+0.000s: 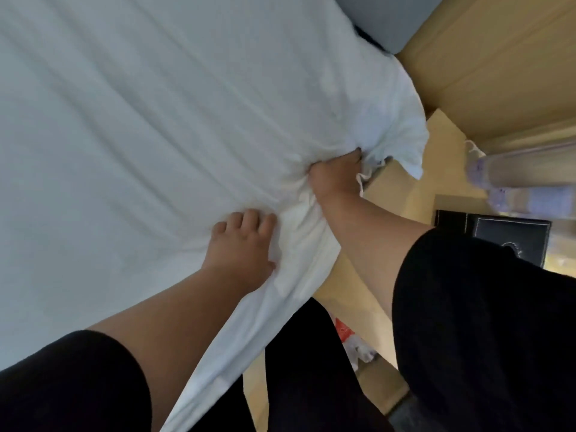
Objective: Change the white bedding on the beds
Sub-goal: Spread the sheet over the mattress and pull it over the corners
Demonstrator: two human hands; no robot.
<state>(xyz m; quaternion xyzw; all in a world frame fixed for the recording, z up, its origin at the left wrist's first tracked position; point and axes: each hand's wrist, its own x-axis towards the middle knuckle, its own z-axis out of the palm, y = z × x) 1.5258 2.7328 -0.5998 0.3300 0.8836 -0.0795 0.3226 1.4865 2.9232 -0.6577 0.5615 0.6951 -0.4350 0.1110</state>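
- The white sheet (140,120) is covering the bed, creasing toward its right edge, where a bunched corner is hanging over.
- The left hand (243,244) is pressing on the sheet near that edge, fingers lightly bent.
- The right hand (336,176) is gripping the bunched sheet, fist closed.
- Wooden furniture (486,63) is crowding the bed's right side.

A brown wooden nightstand (442,141) stands beside the bed. A black box (511,236) and clear bottles (523,169) sit on it.
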